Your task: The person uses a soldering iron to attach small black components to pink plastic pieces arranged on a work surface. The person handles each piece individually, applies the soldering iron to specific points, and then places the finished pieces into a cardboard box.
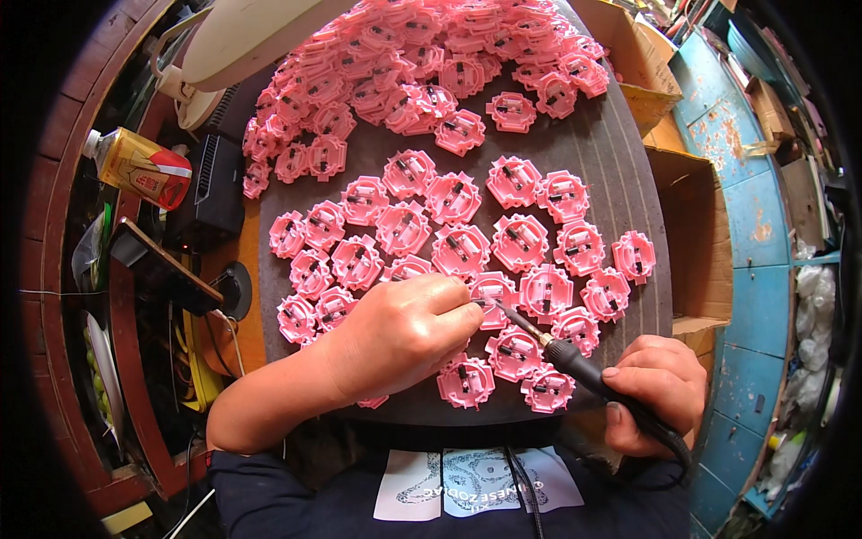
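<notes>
Sleeved torso (pixel 323 503), one: dark cloth with a printed panel, directly before the counter's near edge.

Right hand (pixel 660 386), one: grip closed around the black handle of a soldering iron (pixel 579 361), one, its tip slanting up and leftward.

Left hand (pixel 413 314), one: grip narrow, fingertips pinched together beside the iron's tip; whether anything lies in the pinch cannot be told.

Pink plastic housing (pixel 500 286), one: at the left fingertips and under the iron's tip, central on the near half of the counter; contact with the tip unclear.

Spaced housings (pixel 520 242), about two dozen: open side up, small black parts inside, some partly hidden by the left hand and forearm; many touching, narrow gaps elsewhere.

Counter (pixel 620 153), one: dark, curved at its right edge. Open room: a strip along the right side and a band before the heap; at left, housings lie near the edge.

Cardboard boxes (pixel 703 260), two visible, beyond the right edge.

Beyond the left edge: tablet-like device (pixel 162 256), one; black box-shaped unit (pixel 214 193), one; amber drink bottle (pixel 130 166), one.

Heap of housings (pixel 377 72), far end: overlapping, too many to count.

Lamp (pixel 256 40), one, above the far left corner.
</notes>
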The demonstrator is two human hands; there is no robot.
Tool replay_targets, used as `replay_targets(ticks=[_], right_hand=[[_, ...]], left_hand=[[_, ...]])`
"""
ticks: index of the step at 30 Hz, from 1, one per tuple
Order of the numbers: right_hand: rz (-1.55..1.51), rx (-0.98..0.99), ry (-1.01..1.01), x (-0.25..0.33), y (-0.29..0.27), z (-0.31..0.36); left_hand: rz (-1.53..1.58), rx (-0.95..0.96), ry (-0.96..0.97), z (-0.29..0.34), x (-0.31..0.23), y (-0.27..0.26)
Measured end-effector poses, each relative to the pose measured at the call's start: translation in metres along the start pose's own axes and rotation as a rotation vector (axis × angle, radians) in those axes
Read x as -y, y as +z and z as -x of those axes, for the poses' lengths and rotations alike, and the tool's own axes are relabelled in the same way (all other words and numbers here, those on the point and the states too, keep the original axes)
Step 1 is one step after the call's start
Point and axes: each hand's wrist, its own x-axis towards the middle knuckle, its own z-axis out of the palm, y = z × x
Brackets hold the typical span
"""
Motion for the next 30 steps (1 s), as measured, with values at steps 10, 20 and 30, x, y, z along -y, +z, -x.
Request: replay_targets(ticks=[10,20,30], right_hand=[[-0.016,-0.007,-0.009,-0.002,0.001,0.0],[-0.008,-0.013,-0.007,-0.002,0.001,0.001],[0.048,-0.091,0.05,0.007,-0.004,0.014]], left_hand=[[0.003,-0.015,0.002,-0.003,0.001,0.003],[-0.004,-0.02,-0.016,-0.002,0.001,0.003],[0.013,-0.117,-0.008,0.009,-0.015,-0.02]])
